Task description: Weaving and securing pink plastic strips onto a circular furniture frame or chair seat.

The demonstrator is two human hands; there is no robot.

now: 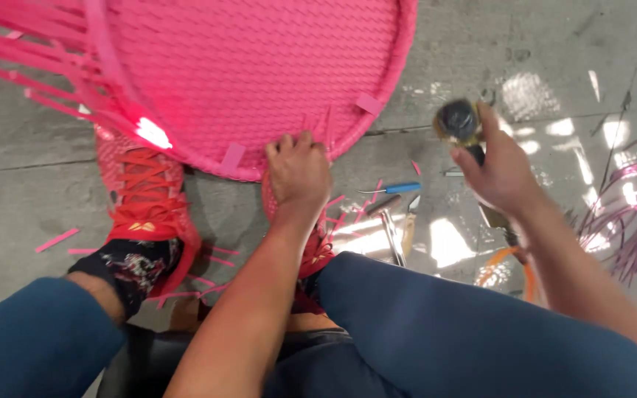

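Note:
A large round pink woven panel [259,66] with a pink rim fills the top of the view, with loose pink strips fanning off its left side. My left hand [298,171] grips the panel's near rim, fingers curled over the edge by some upright strip ends. My right hand [497,168] is raised to the right of the panel and holds a hammer-like tool with a round dark head in a brass-coloured ring [457,121], blurred.
My red laced shoes [145,199] rest on the grey concrete floor under the panel. A blue-handled screwdriver [396,189] and metal tools [394,232] lie on the floor between my hands. Purple strips [632,221] curl at right. Cut pink scraps are scattered about.

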